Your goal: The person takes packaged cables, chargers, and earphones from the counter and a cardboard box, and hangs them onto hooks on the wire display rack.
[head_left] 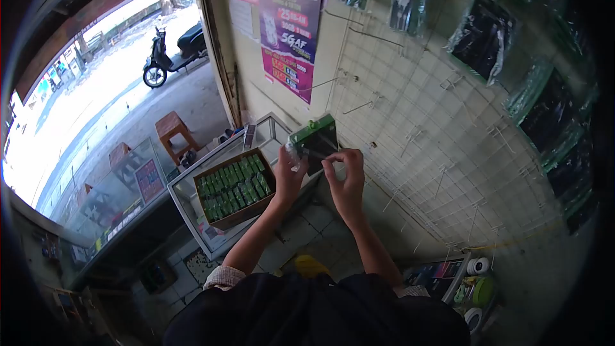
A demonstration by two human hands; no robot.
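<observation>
My left hand (pixel 288 176) grips a dark package with a green top (pixel 315 133), wrapped in clear plastic, by its near left side. The package is raised in front of the wire rack. Close to its right edge, my right hand (pixel 347 182) has thumb and fingers pinched together; what is between them, if anything, is too small to make out. Below and left of my left hand, a cardboard box (pixel 240 218) stands on the glass display case (pixel 186 202), packed with rows of small green plastic-wrapped packets (pixel 232 182).
A wire grid rack (pixel 435 154) with protruding hooks covers the right wall; black-and-green packages (pixel 483 35) hang on it. A purple poster (pixel 289 32) is on the wall ahead. Another glass case (pixel 115 192), a brown stool (pixel 174 131) and a scooter (pixel 173 54) are to the left.
</observation>
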